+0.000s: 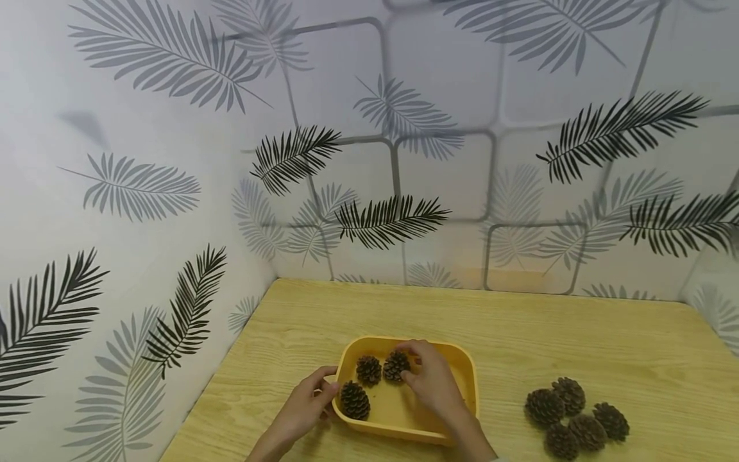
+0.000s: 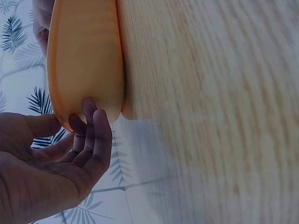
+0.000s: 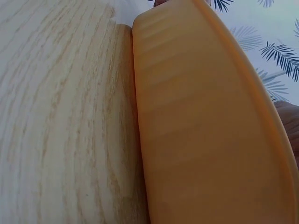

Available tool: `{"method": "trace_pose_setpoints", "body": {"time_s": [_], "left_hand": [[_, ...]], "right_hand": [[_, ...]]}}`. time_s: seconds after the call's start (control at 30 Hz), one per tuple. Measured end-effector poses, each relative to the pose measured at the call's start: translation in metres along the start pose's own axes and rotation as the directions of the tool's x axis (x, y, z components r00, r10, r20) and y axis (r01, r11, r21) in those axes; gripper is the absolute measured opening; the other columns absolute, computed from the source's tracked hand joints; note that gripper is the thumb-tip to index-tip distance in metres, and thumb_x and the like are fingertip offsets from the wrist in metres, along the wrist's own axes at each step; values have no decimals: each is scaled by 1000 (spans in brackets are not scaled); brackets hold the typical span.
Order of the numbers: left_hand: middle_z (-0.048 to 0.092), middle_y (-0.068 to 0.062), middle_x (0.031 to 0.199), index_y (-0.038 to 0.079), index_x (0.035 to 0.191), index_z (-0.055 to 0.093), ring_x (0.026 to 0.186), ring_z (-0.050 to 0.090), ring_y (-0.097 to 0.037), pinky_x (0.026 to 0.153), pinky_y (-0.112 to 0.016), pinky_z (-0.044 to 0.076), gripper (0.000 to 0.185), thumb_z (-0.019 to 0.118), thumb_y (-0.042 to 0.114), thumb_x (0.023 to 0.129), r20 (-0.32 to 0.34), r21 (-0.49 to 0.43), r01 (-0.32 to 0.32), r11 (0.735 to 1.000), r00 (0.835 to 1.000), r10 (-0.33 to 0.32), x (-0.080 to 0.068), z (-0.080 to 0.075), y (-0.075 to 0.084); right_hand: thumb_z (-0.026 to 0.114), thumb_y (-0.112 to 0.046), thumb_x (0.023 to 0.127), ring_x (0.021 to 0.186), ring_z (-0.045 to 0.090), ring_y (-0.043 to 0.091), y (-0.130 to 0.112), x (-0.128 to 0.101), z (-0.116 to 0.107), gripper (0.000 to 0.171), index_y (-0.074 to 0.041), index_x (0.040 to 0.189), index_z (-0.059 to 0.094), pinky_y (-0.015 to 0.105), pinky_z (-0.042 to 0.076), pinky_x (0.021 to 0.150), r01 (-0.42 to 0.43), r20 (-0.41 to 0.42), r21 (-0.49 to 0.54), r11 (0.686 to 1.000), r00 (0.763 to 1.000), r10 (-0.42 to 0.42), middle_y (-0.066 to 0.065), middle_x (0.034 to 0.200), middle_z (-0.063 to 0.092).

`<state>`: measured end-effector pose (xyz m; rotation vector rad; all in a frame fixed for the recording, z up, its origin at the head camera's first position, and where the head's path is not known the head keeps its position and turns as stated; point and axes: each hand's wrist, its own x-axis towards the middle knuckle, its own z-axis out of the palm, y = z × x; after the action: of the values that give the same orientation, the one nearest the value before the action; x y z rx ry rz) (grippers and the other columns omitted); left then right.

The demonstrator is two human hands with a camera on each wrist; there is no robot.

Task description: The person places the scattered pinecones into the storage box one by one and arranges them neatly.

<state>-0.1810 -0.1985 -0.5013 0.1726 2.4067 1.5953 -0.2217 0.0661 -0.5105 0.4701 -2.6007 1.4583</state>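
A yellow plastic tray (image 1: 398, 410) with rounded corners sits on the table in the head view. My right hand (image 1: 434, 380) reaches over its right part and holds a pine cone (image 1: 395, 367) inside the tray, fingers behind and thumb in front. Two other pine cones lie at the tray's left end, one (image 1: 369, 370) just left of the held one and one (image 1: 355, 400) nearer the front corner. At the left end my left hand (image 1: 306, 403) grips the rim; the left wrist view shows its fingertips (image 2: 88, 106) against the outer wall. The right wrist view mostly shows the tray's side.
Several pine cones (image 1: 577, 420) lie clustered on the wooden table (image 1: 508, 333) to the right of the tray. Walls (image 1: 439, 173) with a leaf pattern stand behind and to the left of the table.
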Motion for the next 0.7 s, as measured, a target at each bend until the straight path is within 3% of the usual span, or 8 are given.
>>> {"method": "trace_pose_setpoints", "body": {"time_s": [0.7], "left_hand": [[60, -8, 94, -3, 150, 48, 77, 69, -25, 68, -40, 60, 50, 53, 27, 111, -3, 8, 9, 1000, 1000, -9, 0, 1, 2]], "right_hand": [[80, 8, 85, 117, 62, 43, -9, -8, -14, 44, -3, 126, 70, 57, 55, 97, 22, 1, 58, 998, 1000, -22, 16, 125, 68]]}}
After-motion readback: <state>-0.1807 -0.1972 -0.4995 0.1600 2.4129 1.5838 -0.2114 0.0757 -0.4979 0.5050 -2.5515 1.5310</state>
